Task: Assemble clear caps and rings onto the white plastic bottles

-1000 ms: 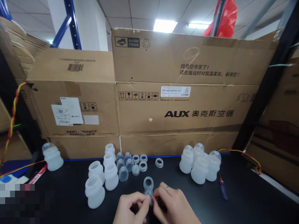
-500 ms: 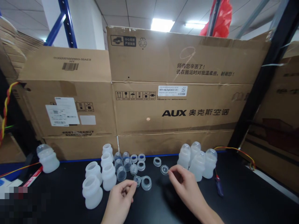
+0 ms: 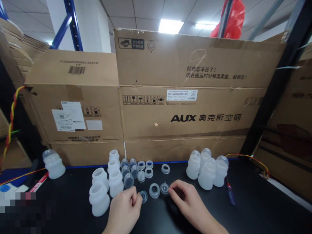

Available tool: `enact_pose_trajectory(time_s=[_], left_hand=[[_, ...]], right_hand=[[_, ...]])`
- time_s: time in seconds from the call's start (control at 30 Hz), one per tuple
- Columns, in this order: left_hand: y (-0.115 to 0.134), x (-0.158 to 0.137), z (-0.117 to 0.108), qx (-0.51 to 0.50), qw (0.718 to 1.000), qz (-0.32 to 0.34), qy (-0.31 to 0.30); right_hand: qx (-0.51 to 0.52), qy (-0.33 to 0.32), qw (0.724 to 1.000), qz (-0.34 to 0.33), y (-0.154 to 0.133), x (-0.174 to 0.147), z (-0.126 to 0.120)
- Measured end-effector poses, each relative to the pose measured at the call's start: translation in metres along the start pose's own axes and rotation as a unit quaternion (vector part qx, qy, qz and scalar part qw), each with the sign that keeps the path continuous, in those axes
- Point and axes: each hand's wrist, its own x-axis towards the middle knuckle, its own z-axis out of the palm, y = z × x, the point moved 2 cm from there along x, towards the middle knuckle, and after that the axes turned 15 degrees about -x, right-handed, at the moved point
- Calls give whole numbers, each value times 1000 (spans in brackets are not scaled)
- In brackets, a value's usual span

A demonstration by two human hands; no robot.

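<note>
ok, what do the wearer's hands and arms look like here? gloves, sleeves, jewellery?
Both hands are bare: no gloves on the left hand or the right hand. No sleeve or cuff shows on either forearm as far as the bottom edge of the picture. No watch, wristband or marking is visible. No ring can be made out on the right hand in this view.

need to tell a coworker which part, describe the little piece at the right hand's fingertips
On the black table, below the AUX carton, three clear parts sit between the hands. It is the rightmost, a nipple disc touching the right hand, beside the open ring.
</note>
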Motion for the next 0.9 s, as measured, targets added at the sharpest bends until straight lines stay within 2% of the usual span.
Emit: enact_pose_trajectory(time_s=[0.07, 0.13, 0.2, 0.33, 0.53, 0.63, 0.7, 0.77, 0.8, 0.9], left_hand=[[3, -5, 2, -25, 995, 89, 41], [7, -12, 7, -45, 985, 162, 43], [8, -16, 12, -51, 980, 191, 1], [9, -17, 20, -55, 973, 206, -86], [15, -19, 19, -163, 972, 167, -14], [20, -22, 16, -189, 969, 161, -11], [23, -22, 12, -242, 961, 129, -20], [25, -22, 9, -339, 937, 65, -50], [26, -21, 8, -395, 916, 26, -69], [27, -18, 7, -549, 824, -76, -113]], right_hand=[[-12, -3, 1000, -8, -1, -1, 1], [-21, -3, 1000, -15, -2, -1, 0], [-25, -3, 999, -23, -5, -2, -1], [-30, 1, 999, -31, -10, -4, -3], [-8, 9, 999, -36, -6, -5, -1], [0, 15, 999, -40, -5, -6, -1], [22, 20, 999, -42, -7, -6, -2], [84, 16, 996, -23, -10, -5, -3], [135, 3, 991, -6, -12, -5, -2], [296, -68, 952, 32, -19, -4, 1]])
